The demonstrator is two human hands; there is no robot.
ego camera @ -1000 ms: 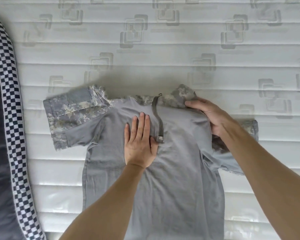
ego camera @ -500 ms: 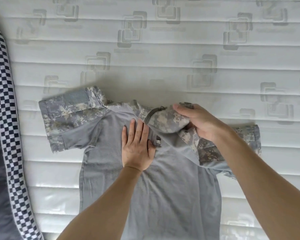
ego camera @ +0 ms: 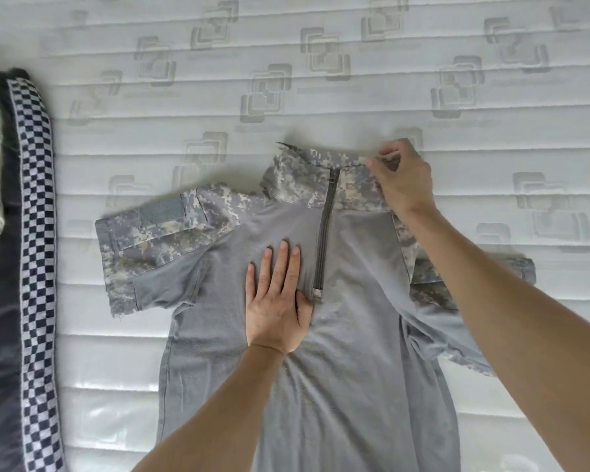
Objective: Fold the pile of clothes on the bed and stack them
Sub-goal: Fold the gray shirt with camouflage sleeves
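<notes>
Grey shirt (ego camera: 338, 352) lies face up on the bed (ego camera: 286, 80), its camouflage collar (ego camera: 321, 178) now pulled flat and upright, where a moment ago it was bunched over the chest. Right hand (ego camera: 401, 180) has moved up to the collar's far corner and pinches its edge. Left hand (ego camera: 278, 301) stays flat, fingers straight, pressing the chest beside the zip (ego camera: 325, 233). Right forearm covers part of the right sleeve. Dark checkered cloth (ego camera: 36, 267) lies along the bed's left edge.
</notes>
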